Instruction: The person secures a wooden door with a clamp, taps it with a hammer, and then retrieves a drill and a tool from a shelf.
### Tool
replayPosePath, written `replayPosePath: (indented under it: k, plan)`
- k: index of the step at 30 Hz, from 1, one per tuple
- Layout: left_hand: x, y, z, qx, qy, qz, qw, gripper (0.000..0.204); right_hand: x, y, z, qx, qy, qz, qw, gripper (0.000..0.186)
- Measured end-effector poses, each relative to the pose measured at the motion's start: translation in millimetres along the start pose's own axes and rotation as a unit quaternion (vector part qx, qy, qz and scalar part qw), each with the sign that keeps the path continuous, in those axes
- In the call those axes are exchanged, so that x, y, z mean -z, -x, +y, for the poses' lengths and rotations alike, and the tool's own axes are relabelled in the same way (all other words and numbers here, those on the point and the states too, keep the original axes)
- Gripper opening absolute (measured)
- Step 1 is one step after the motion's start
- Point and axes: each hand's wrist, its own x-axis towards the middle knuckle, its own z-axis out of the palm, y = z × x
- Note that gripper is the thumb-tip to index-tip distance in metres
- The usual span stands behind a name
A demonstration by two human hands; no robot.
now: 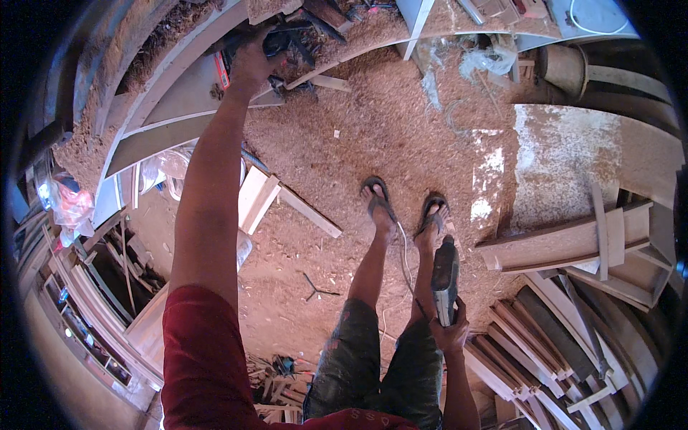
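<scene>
Red sleeve (204,358), left hand (249,68) near bench edge (346,56), power tool (445,276) — floor (315,161) between.

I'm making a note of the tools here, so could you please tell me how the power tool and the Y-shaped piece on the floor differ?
The power tool is held in the right grip, while the Y-shaped piece lies on the floor. The power tool has a thick, elongated body; the Y-shaped piece has thin arms branching from one point. Both look mostly dark.
</scene>
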Motion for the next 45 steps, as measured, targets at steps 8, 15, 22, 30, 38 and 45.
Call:
replayPosePath:
  k: [8,15,22,30,38,45]
  plan:
    - [20,-33,-45,0.002,-0.077,0.101,0.992,0.056,3,-3,3,-0.004,0.001,-0.007,1.000,0.074]
    - [49,-27,-100,-0.006,-0.078,0.095,0.992,0.056,5,-10,0,-0.028,-0.037,-0.007,0.999,0.069]
    - [36,12,-88,-0.036,-0.140,0.131,0.981,0.050,6,-14,-4,-0.035,-0.030,-0.011,0.999,0.071]
    - [-7,-2,22,0.083,-0.015,0.095,0.992,0.057,3,-18,-7,-0.049,-0.040,-0.017,0.998,0.072]
    - [-76,-6,77,0.235,0.060,0.252,0.937,0.076,-14,-17,-14,-0.037,-0.075,0.018,0.996,0.070]
    - [-81,-41,128,0.273,0.383,0.272,0.839,0.062,-8,-19,-35,-0.061,-0.070,-0.011,0.996,0.072]
